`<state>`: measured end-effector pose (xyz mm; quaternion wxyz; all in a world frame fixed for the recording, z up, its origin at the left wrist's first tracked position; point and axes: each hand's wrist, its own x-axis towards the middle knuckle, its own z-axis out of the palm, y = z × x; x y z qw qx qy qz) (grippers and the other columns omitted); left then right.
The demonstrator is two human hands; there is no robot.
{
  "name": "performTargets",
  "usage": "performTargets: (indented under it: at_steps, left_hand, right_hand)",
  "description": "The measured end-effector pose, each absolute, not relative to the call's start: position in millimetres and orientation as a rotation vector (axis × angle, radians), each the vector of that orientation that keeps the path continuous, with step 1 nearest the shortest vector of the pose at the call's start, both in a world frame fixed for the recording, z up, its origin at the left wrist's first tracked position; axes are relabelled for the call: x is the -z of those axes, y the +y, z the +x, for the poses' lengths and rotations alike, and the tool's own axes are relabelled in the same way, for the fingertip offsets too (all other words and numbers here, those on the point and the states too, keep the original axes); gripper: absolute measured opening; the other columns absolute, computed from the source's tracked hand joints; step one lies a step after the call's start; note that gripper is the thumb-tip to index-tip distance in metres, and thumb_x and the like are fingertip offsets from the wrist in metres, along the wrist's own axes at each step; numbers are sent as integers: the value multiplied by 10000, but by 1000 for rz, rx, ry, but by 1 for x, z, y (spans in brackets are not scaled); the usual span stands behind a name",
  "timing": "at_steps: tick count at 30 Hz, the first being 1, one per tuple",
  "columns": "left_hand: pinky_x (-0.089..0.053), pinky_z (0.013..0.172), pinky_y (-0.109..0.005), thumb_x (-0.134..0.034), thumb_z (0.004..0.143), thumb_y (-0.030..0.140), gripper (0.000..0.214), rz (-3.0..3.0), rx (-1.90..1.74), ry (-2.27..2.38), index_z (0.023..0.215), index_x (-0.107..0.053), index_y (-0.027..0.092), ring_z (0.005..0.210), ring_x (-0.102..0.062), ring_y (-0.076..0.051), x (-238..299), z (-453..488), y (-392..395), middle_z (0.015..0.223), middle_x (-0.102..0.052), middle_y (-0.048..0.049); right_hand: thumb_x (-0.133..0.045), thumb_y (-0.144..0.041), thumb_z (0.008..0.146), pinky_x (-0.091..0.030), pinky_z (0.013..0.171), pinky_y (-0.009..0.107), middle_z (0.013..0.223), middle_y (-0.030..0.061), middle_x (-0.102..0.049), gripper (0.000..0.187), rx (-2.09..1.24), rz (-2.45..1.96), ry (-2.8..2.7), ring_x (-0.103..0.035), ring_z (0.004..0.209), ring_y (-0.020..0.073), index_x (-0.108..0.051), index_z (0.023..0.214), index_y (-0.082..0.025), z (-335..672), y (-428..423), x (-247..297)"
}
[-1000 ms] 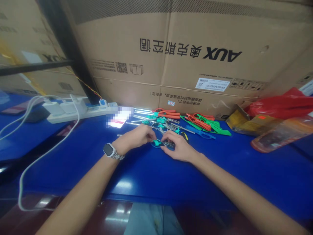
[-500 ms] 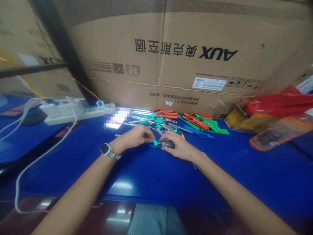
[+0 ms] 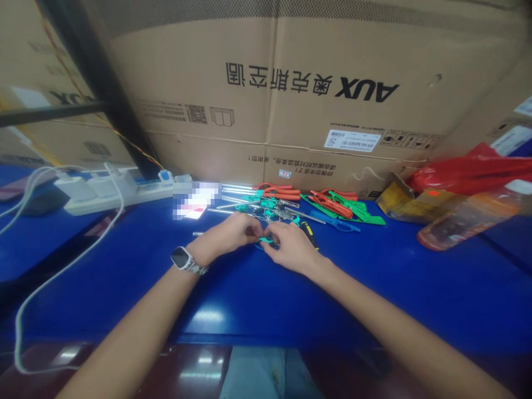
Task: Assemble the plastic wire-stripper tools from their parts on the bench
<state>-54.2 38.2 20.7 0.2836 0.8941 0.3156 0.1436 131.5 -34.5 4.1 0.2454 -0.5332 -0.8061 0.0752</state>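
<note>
My left hand (image 3: 233, 231) and my right hand (image 3: 293, 248) meet over the table, fingertips almost touching. Pinched between them is a small teal and blue plastic lighter handle (image 3: 266, 240), mostly covered by my fingers. Both hands are closed on it, the left at its left end and the right at its right. Just beyond lies a pile of teal lighter parts (image 3: 270, 205) with metal rods and thin wires. A black and yellow tool handle (image 3: 309, 235) shows behind my right hand.
Orange handle shells (image 3: 282, 192), green shells (image 3: 363, 211) and a blue shell (image 3: 343, 225) lie at the back. A bottle (image 3: 465, 221) rests on its side at right, near a red bag (image 3: 457, 169). A power strip (image 3: 145, 193) sits left, with a white cable (image 3: 78, 260).
My right hand has shifted slightly left and its fingers now cover the metal part that showed before. More of the black and yellow tool handle is visible. The view has turned slightly.
</note>
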Motion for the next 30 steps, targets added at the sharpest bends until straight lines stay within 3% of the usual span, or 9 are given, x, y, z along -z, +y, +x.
performTargets:
  at_steps: [7,17,30]
  left_hand:
    - [-462,744,-306,-741,787,242,114,2539,-390,819,893,-759,203,818,-581,-177,-20,-68,39,933,-591,-37]
    - [-448,712,-288,-724,818,185,60,2573,-325,771,823,-784,185,764,-581,-163,-14,-64,43,840,-612,-41]
    - [-458,713,-290,-678,781,235,119,2435,-425,810,880,-730,192,762,-571,-163,-20,-66,39,844,-636,-27]
  right_hand:
    - [-617,-161,797,-370,638,243,722,-18,-577,50,-308,-1394,-2105,-531,675,129,-623,836,-192,131,-27,4]
    - [-655,-207,824,-351,668,269,745,-6,-637,17,-143,-1546,-2154,-570,707,144,-650,832,-194,122,-29,-4]
    - [-687,-168,810,-349,613,239,695,-20,-650,42,-342,-1517,-2047,-557,635,119,-678,778,-193,131,-22,-3]
